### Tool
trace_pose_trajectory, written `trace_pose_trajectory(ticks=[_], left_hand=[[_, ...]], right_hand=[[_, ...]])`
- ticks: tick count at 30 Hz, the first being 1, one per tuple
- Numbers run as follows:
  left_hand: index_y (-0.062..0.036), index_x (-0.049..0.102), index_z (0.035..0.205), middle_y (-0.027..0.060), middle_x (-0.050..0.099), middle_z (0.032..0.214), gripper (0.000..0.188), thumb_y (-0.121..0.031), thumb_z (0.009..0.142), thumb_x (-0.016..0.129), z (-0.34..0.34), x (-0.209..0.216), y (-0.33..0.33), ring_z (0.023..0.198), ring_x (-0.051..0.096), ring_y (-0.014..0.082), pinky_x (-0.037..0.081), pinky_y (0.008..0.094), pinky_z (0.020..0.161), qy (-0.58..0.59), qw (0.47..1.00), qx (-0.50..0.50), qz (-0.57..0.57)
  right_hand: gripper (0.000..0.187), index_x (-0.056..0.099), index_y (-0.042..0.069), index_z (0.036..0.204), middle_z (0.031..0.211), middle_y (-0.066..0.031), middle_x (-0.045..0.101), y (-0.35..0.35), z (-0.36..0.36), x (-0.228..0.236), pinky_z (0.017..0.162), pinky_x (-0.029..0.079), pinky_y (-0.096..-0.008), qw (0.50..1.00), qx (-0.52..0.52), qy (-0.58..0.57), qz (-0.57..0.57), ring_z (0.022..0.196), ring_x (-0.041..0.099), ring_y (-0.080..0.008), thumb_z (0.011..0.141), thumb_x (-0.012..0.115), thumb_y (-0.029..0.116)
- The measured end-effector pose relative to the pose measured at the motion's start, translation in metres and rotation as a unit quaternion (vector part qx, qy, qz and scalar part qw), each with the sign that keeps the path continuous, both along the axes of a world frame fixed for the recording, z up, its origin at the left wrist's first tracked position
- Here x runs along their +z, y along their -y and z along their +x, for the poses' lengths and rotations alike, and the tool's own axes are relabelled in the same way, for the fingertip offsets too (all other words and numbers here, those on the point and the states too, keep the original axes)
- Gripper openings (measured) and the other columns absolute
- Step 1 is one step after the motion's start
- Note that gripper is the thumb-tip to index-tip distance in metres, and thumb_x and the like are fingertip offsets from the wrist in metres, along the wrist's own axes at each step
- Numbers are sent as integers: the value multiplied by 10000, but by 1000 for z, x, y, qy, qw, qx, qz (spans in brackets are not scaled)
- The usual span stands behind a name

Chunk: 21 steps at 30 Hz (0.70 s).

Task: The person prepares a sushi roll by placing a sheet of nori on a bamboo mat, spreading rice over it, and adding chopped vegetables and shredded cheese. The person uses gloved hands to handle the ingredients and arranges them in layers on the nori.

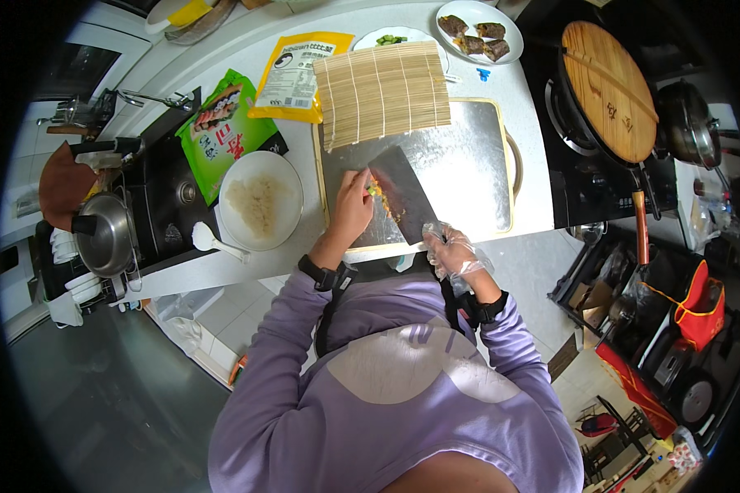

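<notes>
A dark seaweed sheet is tilted over the near part of the metal cutting board. Along its left side runs a strip of yellow and green filling. My left hand is closed at the sheet's upper left edge, its fingertips beside the filling. My right hand, in a clear plastic glove, pinches the sheet's near right corner. Beyond the sheet, a bamboo rolling mat covers the far left of the board.
Left of the board are a white plate with rice, a white rice paddle, a green packet and a yellow packet. A plate of seaweed rolls stands at the back. On the right, a wooden-lidded pan rests on the stove.
</notes>
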<state>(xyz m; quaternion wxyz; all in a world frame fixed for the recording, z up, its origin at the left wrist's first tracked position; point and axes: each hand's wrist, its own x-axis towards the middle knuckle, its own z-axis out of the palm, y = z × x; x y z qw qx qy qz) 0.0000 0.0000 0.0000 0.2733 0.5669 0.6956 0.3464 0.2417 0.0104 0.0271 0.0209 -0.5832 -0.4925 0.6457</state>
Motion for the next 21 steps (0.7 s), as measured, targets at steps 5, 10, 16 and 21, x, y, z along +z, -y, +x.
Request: trace_pose_trajectory(ticks=[5,10,16,21], left_hand=[[52,516,1188,189,510,1044,459,82,733,570,-7,4,5,813,596,323,501,384,709,-46,997,-67,-18],[41,499,1235,132,490,1094,508,62,745,628,4,12,28,803,578,228,513,316,710,-35,993,-101,-47],[32,504,1226,124,496,1101,515,38,741,677,15,11,33,809,603,204,524,290,732,-5,997,-45,-57],[18,575,1125,125,551,1025,383,41,755,673,17,4,27,763,635,200,534,266,693,13,1000,2,-20]], right_hand=[[339,609,4,1046,627,-35,583,15,-6,-17,415,400,-270,997,-3,7,74,451,491,-103,881,617,300],[343,605,6,1053,638,-47,595,13,-9,-10,419,415,-274,999,-1,-7,41,460,516,-110,882,614,303],[325,636,5,999,604,-83,586,12,-18,6,477,463,-330,1000,-9,-10,27,485,562,-174,871,594,300],[348,618,6,1043,616,-82,590,11,-20,-2,441,454,-310,999,-16,-30,18,461,545,-153,873,604,310]])
